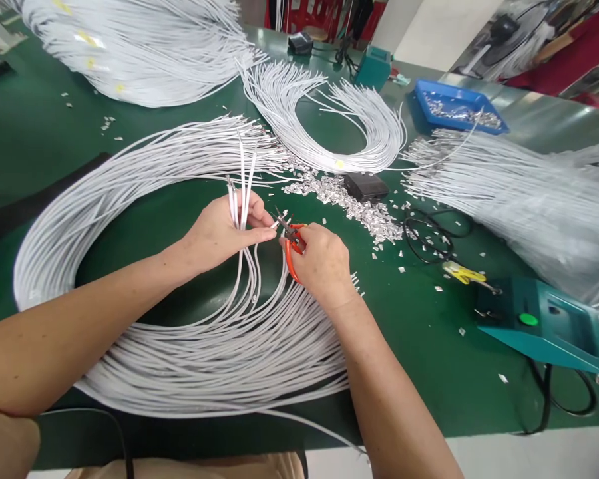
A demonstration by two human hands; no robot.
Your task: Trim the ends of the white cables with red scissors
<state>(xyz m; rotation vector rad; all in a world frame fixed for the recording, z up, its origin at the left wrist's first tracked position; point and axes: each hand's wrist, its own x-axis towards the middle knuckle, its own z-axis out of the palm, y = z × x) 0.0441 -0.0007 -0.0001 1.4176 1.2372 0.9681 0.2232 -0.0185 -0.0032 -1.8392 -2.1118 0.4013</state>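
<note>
My left hand point(229, 226) is closed on several white cables point(243, 193), whose ends stick up above the fingers. Its thumb and a fingertip pinch one white cable end at the tips of the pliers. My right hand point(322, 259) is wrapped round small pliers with orange handles point(291, 258); their dark jaws point up and left, at the cable end. A large coil of white cables point(214, 366) lies on the green table under both hands and curves round to the left.
Small pale scraps point(374, 219) lie beyond my right hand, beside a black block point(366, 187). Other cable bundles point(329, 153) lie behind and to the right. A blue tray point(459, 123) sits at the back right; a teal device point(544, 322) and yellow-handled tool point(463, 273) are on the right.
</note>
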